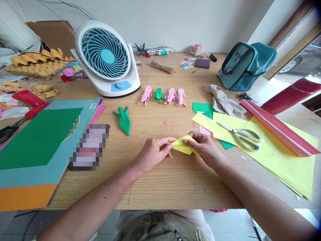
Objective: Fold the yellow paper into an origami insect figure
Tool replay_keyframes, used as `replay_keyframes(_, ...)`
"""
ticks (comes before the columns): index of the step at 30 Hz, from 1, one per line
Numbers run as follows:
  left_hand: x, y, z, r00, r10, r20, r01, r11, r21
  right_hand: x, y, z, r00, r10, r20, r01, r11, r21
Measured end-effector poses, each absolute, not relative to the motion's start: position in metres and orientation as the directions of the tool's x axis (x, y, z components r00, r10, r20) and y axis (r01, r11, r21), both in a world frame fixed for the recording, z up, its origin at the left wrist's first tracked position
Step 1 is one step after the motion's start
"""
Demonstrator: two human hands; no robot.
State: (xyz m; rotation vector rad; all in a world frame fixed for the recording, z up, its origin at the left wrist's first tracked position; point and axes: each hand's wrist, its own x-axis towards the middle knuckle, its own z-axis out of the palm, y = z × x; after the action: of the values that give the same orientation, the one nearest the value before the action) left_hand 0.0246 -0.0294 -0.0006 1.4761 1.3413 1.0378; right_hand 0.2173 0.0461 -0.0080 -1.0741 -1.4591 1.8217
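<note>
A small piece of folded yellow paper [184,147] is held between my two hands, just above the wooden table. My left hand [157,148] pinches its pointed left end between thumb and fingers. On the right part, my right hand [203,147] grips it with the thumb on top; the fingers underneath are partly hidden. A green folded paper figure [123,120] lies beyond my left hand. Farther back stand pink origami figures [171,96] in a row with a green origami frog [158,95].
Scissors [242,135] rest on yellow paper sheets [283,160] at the right, near a rolled pink sheet [281,129] and a red bottle [292,93]. A phone [90,147] and green paper [42,137] lie left. Behind are a fan [107,60] and a teal bag [247,67].
</note>
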Motion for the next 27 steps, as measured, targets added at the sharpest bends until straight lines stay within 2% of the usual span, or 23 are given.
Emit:
replay_keyframes(6,0.017,-0.026,0.001,0.236,0.957,-0.167,-0.005,0.173,0.985,0.217,0.045,-0.008,-0.501,0.838,-0.214,0.019,-0.237,-0.971)
replay_keyframes(10,0.017,-0.026,0.004,0.261,0.932,-0.250,-0.104,0.285,0.953,0.218,0.043,-0.009,-0.511,0.840,-0.184,0.039,-0.192,-0.981)
replay_keyframes(16,0.011,-0.024,-0.001,0.366,0.859,-0.357,-0.149,0.433,0.889,0.220,0.042,-0.009,-0.536,0.822,-0.191,0.088,-0.170,-0.981)
replay_keyframes(27,0.007,-0.023,0.002,0.471,0.773,-0.424,-0.121,0.533,0.837,0.221,0.044,-0.010,-0.582,0.747,-0.322,0.106,-0.324,-0.940)
